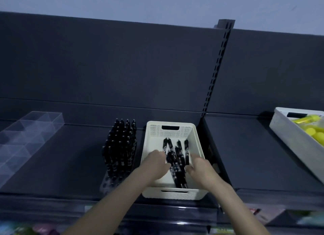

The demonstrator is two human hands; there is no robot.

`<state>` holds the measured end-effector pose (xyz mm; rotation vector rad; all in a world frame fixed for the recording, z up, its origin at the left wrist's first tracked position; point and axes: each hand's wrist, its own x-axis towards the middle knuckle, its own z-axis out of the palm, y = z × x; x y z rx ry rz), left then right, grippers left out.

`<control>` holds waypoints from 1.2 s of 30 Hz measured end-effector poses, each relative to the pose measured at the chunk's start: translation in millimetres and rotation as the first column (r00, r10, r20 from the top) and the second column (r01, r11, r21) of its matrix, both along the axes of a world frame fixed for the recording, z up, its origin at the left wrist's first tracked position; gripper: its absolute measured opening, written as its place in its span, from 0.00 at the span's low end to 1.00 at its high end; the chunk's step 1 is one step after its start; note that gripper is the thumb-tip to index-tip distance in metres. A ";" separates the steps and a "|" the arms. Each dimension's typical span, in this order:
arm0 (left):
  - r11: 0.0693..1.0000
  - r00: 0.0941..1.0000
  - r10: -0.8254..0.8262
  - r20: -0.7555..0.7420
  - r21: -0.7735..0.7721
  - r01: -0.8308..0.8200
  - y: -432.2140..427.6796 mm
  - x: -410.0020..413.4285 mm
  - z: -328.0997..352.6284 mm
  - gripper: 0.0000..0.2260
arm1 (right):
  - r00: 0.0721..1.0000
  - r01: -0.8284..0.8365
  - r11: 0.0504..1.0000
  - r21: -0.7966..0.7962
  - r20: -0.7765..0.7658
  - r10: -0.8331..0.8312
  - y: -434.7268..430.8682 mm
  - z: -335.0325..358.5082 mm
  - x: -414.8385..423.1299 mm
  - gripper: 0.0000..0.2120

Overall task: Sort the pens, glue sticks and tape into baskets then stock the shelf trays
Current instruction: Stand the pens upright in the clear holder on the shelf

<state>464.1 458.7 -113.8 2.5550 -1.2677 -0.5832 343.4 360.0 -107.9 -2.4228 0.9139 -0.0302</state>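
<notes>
A white perforated basket (196, 134) stands on the dark shelf and holds a loose pile of black pens (178, 155). Both my hands reach into it from the front. My left hand (156, 163) is on the left of the pile, with its fingers curled down onto the pens. On the right of the pile, my right hand (199, 168) has its thumb against the pens and its fingertips hidden among them. Left of the basket, a holder tray (108, 183) carries several black pens standing upright (121, 145).
A clear compartment tray (26, 134) lies at the far left of the shelf. A grey basket (287, 129) with yellow glue sticks (310, 130) sits tilted at the right edge. A slotted upright post (215, 73) divides the back panel. Blurred coloured goods show on the shelf below.
</notes>
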 end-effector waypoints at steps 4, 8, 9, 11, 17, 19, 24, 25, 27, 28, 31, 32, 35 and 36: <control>0.943 0.999 -0.045 0.013 0.329 0.038 -31.1 4.0 -12.2 0.26 | 0.993 -0.037 0.998 0.054 -0.109 0.042 -9.1 -8.9 10.9 0.16; 0.979 0.994 0.094 -0.057 0.189 -0.082 -53.1 17.8 -24.9 0.30 | 0.965 -0.007 0.991 0.134 -0.257 0.042 -16.3 -18.9 31.1 0.26; 0.979 0.983 0.141 -0.116 0.162 -0.121 -57.5 21.1 -29.8 0.29 | 0.953 0.007 0.991 0.136 -0.301 0.034 -17.3 -21.9 37.0 0.30; 0.981 0.952 0.189 -0.240 0.092 -0.172 -64.9 26.9 -36.5 0.17 | 0.936 0.033 0.995 0.099 -0.353 0.004 -19.5 -28.0 49.8 0.34; 0.985 0.927 0.173 -0.334 0.060 -0.162 -73.5 40.5 -46.4 0.14 | 0.916 0.078 0.997 -0.025 -0.393 -0.082 -27.5 -29.7 72.3 0.34; 0.981 0.905 0.190 -0.381 0.043 -0.188 -74.0 42.8 -47.4 0.13 | 0.930 0.090 0.996 0.000 -0.357 -0.084 -31.4 -31.1 74.1 0.29; 0.971 0.850 0.216 -0.481 0.017 -0.237 -70.6 42.3 -49.4 0.12 | 0.941 0.064 0.998 0.000 -0.334 -0.060 -33.9 -28.5 68.3 0.14; 0.970 0.845 0.223 -0.487 0.028 -0.240 -69.9 41.7 -50.1 0.11 | 0.943 0.061 0.998 0.009 -0.328 -0.055 -33.7 -27.9 67.1 0.12; 0.966 0.829 0.235 -0.507 0.027 -0.258 -68.9 41.9 -50.4 0.11 | 0.954 0.063 0.997 0.035 -0.294 -0.050 -32.3 -26.1 64.6 0.05; 0.960 0.816 0.246 -0.523 0.013 -0.281 -68.4 42.3 -49.3 0.10 | 0.963 0.073 0.996 0.055 -0.265 -0.056 -31.6 -24.6 62.3 0.01; 0.911 0.736 0.271 -0.621 -0.081 -0.404 -64.9 43.4 -41.9 0.02 | 0.988 0.130 0.983 0.128 -0.105 -0.117 -32.7 -19.5 53.5 0.07; 0.883 0.682 0.272 -0.678 -0.105 -0.457 -63.4 45.4 -40.1 0.06 | 0.991 0.136 0.977 0.165 -0.030 -0.133 -33.2 -16.4 49.4 0.06; 0.844 0.628 0.189 -0.755 -0.201 -0.497 -52.4 44.2 -25.1 0.04 | 0.958 0.149 0.930 0.336 0.185 -0.221 -34.2 -7.7 35.6 0.11; 0.835 0.640 0.153 -0.753 -0.247 -0.491 -47.6 40.8 -16.8 0.02 | 0.938 0.148 0.917 0.371 0.241 -0.249 -34.2 -3.7 31.1 0.12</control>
